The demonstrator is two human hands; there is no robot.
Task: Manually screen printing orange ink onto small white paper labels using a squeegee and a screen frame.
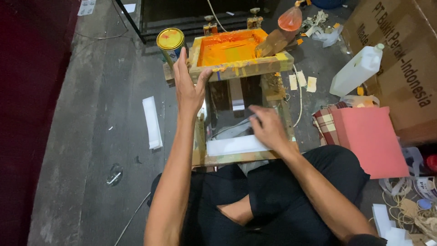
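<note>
A wooden printing frame [236, 69] with orange ink on its mesh is tilted up at its near edge. My left hand [189, 86] grips that raised edge at its left corner. Below it lies a glass-topped wooden base [199, 146]. My right hand [268, 127] rests flat on a white paper strip [232, 146] lying on the glass, near the front of the base. A wooden squeegee [273, 43] leans in the frame's right side.
A yellow-lidded tin [170, 41] stands left of the frame. A white plastic jug [357, 70], a cardboard box [400, 54] and a pink sheet [368, 139] lie at the right. Another white strip [152, 123] lies on the floor at the left. My crossed legs sit below.
</note>
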